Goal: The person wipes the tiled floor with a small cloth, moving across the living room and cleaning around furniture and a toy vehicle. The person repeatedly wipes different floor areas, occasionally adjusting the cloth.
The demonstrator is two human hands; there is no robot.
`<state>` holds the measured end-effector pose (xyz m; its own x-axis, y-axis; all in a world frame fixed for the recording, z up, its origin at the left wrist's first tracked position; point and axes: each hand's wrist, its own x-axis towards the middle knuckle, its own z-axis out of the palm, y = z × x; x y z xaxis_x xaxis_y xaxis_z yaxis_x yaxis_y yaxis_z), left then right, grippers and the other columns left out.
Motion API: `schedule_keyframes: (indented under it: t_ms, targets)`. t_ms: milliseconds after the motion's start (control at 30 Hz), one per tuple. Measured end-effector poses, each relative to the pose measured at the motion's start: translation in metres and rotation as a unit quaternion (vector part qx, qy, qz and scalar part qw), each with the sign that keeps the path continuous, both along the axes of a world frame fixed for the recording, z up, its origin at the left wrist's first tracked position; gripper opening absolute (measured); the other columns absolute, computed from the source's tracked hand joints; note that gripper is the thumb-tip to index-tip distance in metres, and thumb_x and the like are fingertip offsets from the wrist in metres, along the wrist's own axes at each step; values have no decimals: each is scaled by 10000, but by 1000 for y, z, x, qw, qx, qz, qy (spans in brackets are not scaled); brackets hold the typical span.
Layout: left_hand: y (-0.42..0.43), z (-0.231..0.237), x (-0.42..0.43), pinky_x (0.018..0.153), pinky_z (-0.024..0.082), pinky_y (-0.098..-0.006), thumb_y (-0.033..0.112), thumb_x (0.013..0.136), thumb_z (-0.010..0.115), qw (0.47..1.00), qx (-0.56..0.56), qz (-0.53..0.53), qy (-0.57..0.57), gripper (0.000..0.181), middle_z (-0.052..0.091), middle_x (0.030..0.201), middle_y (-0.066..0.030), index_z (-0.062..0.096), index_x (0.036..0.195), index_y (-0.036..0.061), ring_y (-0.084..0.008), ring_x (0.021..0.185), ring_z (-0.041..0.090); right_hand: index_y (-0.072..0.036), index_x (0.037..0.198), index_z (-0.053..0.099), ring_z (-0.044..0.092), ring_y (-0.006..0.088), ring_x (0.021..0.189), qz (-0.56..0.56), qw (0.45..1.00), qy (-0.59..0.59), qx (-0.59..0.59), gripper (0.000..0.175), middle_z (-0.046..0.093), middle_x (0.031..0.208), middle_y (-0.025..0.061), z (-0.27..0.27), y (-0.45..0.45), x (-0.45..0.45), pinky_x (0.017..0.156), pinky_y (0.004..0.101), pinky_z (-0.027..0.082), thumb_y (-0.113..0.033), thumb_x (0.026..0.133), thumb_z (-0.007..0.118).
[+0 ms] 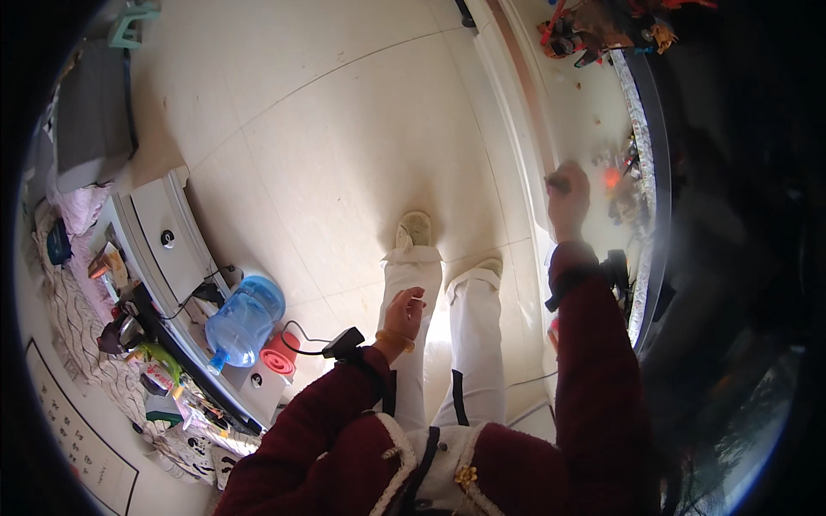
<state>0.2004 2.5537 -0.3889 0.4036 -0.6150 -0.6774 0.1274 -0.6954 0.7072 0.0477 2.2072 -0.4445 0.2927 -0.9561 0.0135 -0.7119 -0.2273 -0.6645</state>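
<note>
My left hand (405,314) hangs over my white trouser leg, its fingers loosely curled and apart, with nothing in it. A yellow bracelet (395,340) is round that wrist, and a black device with a cable (344,342) is strapped to the forearm. My right hand (568,193) is reached out over a pale ledge (568,116) on the right, its fingers curled in. A dark patch (559,183) shows at these fingers; blur hides whether it is an object or shadow. Small coloured items (623,193) lie on the ledge beside that hand.
A blue water bottle (245,319) lies beside a red plastic bucket (280,353) and white drawers (169,240) at the left. A cluttered desktop runs behind them. A grey box-shaped seat (93,116) and a green stool (132,27) stand at upper left. Red and brown items (594,29) sit at upper right.
</note>
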Motion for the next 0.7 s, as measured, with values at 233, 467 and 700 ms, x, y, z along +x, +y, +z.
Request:
schedule_keyframes:
  t_ms: [233,467,700]
  targets:
    - [-11,16,25,698,517,-252,14,885,490,1000,-21,9,4,192,596,994,-109,551,1066,-3,-191,830,655,-45,879,545,502,327,1087,68,992,26,-103,259,556,1129,124,27,13,3,925,396,417,54,653,625]
    - [-13,4,36,697,523,-261,18,887,481,1000,-7,20,-20,198,594,1001,-111,552,1071,-1,-194,832,654,-25,1240,419,353,382,1258,93,994,59,-20,586,410,1334,177,-3,-39,29,1052,424,310,49,694,617]
    - [-5,-2,-3,721,518,-264,-8,862,499,998,36,46,12,187,582,998,-114,566,1036,4,-201,828,651,-16,1371,272,273,421,1299,169,954,212,-130,702,302,1410,201,-8,-11,-8,1072,466,273,-15,764,624]
